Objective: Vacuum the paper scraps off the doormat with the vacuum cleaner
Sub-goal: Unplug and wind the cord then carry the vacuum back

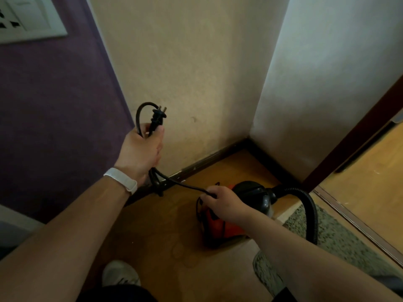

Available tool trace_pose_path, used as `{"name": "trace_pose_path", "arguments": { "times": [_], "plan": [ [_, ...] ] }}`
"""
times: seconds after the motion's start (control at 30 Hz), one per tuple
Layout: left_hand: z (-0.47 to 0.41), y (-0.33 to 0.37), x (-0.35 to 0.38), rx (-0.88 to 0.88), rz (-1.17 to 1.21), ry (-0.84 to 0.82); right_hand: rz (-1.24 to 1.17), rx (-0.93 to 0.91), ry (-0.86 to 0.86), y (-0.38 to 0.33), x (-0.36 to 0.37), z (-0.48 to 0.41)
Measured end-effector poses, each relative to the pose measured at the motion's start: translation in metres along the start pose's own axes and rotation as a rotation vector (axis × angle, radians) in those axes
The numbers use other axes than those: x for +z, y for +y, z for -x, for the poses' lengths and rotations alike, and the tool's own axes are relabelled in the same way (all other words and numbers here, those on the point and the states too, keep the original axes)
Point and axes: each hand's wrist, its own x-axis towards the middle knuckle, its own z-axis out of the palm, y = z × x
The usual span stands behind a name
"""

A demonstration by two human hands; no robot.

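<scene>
Vacuum cleaner [244,205], red body with black top, sits on the wood floor [152,225] at about 5 o'clock in the head view, in the wall corner. Its ribbed black hose [310,212] arcs toward 4 o'clock over the speckled doormat [331,234], which touches or lies just beside the machine. Paper scraps: cannot make any out on the mat.

Left hand [141,152] closed around loops of the power cord [185,185], plug [158,117] sticking up, prongs free. Right hand [224,203] pinches the same cord just above the machine. White wristband [122,179] on the left wrist.

Step in hand, as judged: unwinding the cord; suction not begun.

Wall socket plate [30,18] at 10 o'clock, high on the purple wall [54,94].

Next move calls for enough slack to carry the plug up to that socket, prongs aligned to the slots, loops kept untangled.
</scene>
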Motion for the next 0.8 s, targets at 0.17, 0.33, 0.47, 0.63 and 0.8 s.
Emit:
{"name": "trace_pose_path", "arguments": {
  "times": [0.17, 0.33, 0.47, 0.63, 0.8],
  "plan": [
    [0.001, -0.013, -0.015, 0.137, -0.581, 0.049, -0.095, 0.069, 0.02, 0.013, 0.01, -0.006],
    [0.011, -0.041, 0.01, 0.05, -0.965, -0.261, -0.408, 0.07, 0.205, 0.009, 0.0, -0.002],
    [0.015, -0.061, 0.035, -0.012, -0.859, -0.493, -0.626, 0.066, 0.192, 0.0, -0.014, 0.005],
    [0.028, -0.078, 0.066, 0.001, -0.854, -0.652, -0.821, 0.139, 0.213, -0.005, -0.016, 0.002],
    [0.027, -0.095, 0.076, -0.111, -0.498, -0.643, -0.993, 0.145, 0.216, -0.008, -0.02, 0.005]
  ]
}}
